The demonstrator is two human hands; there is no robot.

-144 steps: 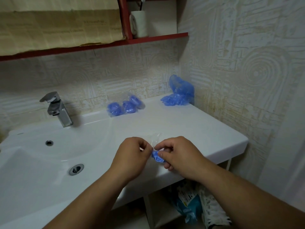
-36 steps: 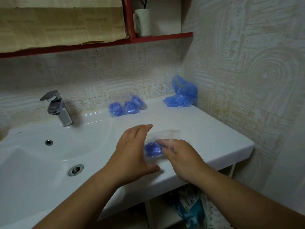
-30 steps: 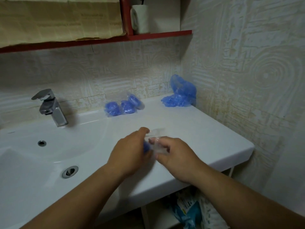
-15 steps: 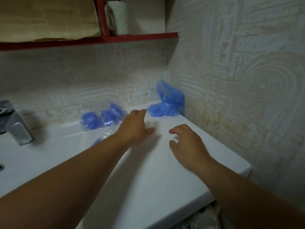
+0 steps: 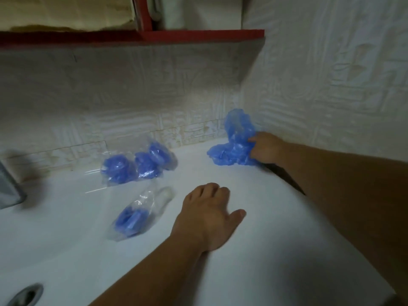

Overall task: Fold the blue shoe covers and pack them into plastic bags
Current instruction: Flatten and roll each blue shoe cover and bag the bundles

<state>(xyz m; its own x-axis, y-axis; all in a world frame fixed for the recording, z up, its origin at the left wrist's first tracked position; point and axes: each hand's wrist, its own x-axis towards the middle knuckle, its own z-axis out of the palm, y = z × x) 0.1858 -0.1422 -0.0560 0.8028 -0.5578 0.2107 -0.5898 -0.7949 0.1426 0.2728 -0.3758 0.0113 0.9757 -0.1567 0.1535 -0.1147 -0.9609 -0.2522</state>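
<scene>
No lettering, label, brand or number is legible anywhere in the frame. The yellowed paper (image 5: 66, 14) on the red shelf (image 5: 198, 34), upper left, is too blurred to read, and the clear bags (image 5: 141, 208) at centre left show no legible marking.

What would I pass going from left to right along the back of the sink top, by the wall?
faucet → packed bags bunched together → pile of loose blue shoe covers in the corner → right hand, touching that pile.
</scene>
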